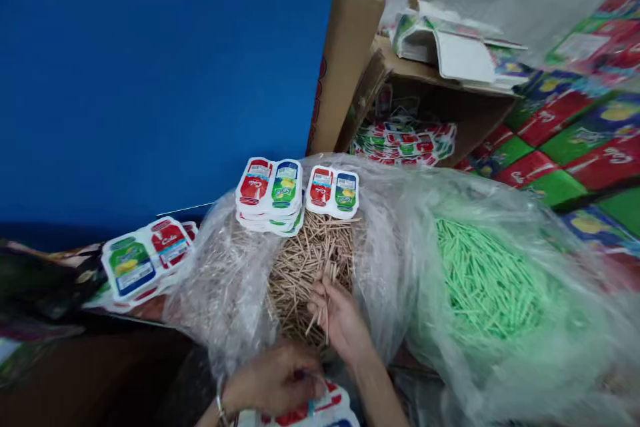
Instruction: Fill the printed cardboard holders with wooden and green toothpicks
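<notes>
My right hand [340, 317] is closed in a pinch around several thin brown sticks [325, 313], just over a heap of the same sticks [305, 260] in a clear plastic bag [225, 293]. Lower down, my left hand [283, 377], smeared by motion, has its fingers curled at a printed packet [325, 407] with red and white artwork, partly cut off by the bottom edge. Beyond the brown heap lie a stack of flat, two-jar-shaped cola and lemon packets [270, 190] and a smaller packet group [333, 192].
To the left lies another packet pile [145, 260]. At right, a clear bag holds green sticks [490, 287]. Behind stands a cardboard box [480, 120] with many packets inside. Printed red and green boxes [575, 140] are stacked at far right; a blue panel [150, 80] fills the upper left.
</notes>
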The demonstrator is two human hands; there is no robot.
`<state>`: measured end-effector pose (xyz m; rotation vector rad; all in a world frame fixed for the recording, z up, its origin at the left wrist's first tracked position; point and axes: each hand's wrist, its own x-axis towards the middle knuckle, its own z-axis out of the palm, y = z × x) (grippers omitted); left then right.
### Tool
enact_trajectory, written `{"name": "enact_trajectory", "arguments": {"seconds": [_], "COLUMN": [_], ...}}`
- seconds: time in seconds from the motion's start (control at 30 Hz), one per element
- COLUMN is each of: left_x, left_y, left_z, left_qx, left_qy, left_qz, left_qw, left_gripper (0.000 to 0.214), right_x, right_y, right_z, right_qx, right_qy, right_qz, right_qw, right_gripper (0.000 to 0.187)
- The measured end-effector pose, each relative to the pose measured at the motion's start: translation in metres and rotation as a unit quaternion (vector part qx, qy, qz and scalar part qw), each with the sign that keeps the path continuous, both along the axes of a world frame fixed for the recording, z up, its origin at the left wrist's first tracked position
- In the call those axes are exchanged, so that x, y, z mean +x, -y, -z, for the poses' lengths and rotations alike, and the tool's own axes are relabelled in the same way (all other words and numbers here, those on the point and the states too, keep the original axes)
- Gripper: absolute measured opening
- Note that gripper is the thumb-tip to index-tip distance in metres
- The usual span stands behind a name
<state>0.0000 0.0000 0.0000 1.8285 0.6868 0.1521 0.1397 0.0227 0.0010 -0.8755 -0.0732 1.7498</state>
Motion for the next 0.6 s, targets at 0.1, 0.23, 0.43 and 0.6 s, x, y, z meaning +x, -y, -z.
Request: {"name": "enact_trajectory", "arguments": {"seconds": [0.1,0.23,0.43,0.6], "left_x": [0.002,0.004,0.001,0.0], "left_y": [-0.001,-0.003,-0.001,0.0], "left_z": [0.004,0.008,0.01,0.009], "left_qx": [0.005,0.002,-0.022,-0.049], "left_qy": [-0.011,-0.013,-0.015,-0.005], "left_qz": [-0.005,0.003,-0.003,-0.03], "left_qw": [1.0,1.0,1.0,0.998], "left_gripper": [0.017,0.02,0.025,0.03], "right_x": [-0.011,-0.018,-0.023,-0.021], "right_y": [0.007,0.014,0.02,0.023], "right_z": [0.004,0.011,0.015,0.016], "right_qx": [-0.006,0.0,0.042,0.095], "right_qy": [0.006,0.022,0.031,0.079], "right_qz": [-0.007,-0.012,-0.031,-0.042], "right_qw": [1.0,1.0,0.998,0.991], "right_gripper": [0.034,0.039,0.044,0.052]}}
